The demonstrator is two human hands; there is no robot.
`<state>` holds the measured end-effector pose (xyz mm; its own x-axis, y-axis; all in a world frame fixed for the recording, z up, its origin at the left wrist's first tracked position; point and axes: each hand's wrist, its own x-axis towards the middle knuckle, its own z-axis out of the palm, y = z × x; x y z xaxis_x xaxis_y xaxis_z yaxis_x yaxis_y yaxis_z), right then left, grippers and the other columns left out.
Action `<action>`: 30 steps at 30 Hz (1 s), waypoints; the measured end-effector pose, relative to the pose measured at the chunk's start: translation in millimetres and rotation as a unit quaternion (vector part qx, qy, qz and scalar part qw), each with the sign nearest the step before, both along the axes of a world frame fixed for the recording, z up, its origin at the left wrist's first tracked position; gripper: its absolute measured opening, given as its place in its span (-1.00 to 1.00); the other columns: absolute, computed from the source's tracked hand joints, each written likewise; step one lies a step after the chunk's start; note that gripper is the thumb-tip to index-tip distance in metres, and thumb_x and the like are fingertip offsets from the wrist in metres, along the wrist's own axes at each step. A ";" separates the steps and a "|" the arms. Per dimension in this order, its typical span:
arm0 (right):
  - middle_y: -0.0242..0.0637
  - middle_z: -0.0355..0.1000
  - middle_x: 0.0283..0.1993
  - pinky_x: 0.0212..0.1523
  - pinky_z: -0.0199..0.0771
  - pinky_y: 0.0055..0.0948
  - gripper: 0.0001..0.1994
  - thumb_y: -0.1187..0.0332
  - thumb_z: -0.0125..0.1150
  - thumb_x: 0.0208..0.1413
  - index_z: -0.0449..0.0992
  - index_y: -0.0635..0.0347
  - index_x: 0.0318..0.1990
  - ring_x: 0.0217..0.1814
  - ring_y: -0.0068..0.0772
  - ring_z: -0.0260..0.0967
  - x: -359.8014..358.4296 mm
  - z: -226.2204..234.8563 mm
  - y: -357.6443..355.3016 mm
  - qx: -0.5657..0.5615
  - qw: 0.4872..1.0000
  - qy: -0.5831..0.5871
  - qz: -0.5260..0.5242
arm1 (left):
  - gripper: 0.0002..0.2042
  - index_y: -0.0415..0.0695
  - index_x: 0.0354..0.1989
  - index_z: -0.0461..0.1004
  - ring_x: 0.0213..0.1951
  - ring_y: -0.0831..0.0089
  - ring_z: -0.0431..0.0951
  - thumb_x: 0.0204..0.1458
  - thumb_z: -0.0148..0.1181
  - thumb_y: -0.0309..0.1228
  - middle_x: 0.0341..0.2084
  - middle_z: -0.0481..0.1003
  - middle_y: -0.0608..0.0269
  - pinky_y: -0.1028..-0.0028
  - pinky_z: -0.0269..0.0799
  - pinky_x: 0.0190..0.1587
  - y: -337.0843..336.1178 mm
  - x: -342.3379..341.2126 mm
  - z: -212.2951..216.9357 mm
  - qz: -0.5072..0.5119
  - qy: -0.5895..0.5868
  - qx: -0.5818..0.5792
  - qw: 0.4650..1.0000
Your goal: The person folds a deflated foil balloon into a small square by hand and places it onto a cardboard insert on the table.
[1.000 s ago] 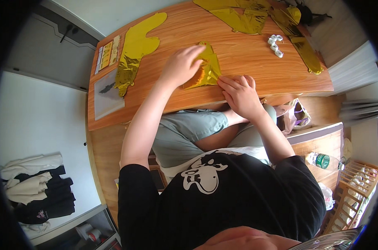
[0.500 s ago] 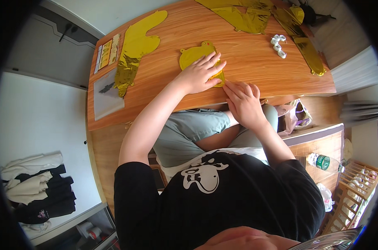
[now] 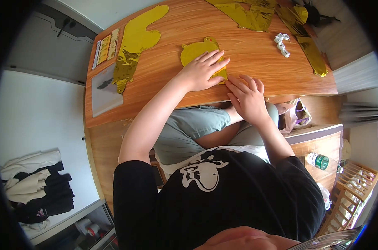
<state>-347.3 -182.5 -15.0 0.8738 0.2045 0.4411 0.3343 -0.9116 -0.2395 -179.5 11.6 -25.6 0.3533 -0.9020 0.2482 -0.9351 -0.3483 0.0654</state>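
A flat gold foil balloon (image 3: 191,54), seemingly folded at its right side, lies on the wooden table in front of me. My left hand (image 3: 202,74) rests flat over its right part with the fingers stretched out, hiding much of it. My right hand (image 3: 248,96) is at the table's near edge, fingers apart and extended, the tips beside the balloon's lower right corner. Whether those tips touch the foil I cannot tell.
More gold foil balloons lie on the table (image 3: 168,87): a curved one (image 3: 141,35) at left, others (image 3: 255,18) at the far right. White ribbon rolls (image 3: 282,45) sit right of centre. A picture card (image 3: 105,48) and a clear plastic sheet (image 3: 105,93) are at the left edge.
My right hand's fingers have spread and lifted slightly at the balloon's corner. My left hand stays flat on the foil. The whole view has shifted a little.
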 end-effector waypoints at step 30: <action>0.04 0.32 0.39 0.35 0.33 -0.10 -0.42 0.15 0.38 0.13 0.48 0.27 0.24 0.34 0.10 0.33 112.8 32.7 -30.4 0.083 0.960 0.160 0.216 | -0.27 0.04 0.49 0.21 0.55 0.16 0.02 0.17 0.30 -0.03 0.49 0.17 0.13 -0.08 -0.28 0.55 93.5 -21.5 29.9 0.158 0.158 -0.032 0.974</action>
<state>-234.5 -212.9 17.7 0.8195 0.5284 0.2217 0.5574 -0.6453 -0.5224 -201.0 105.1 4.3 0.6787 -0.7219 0.1350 -0.7118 -0.6013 0.3631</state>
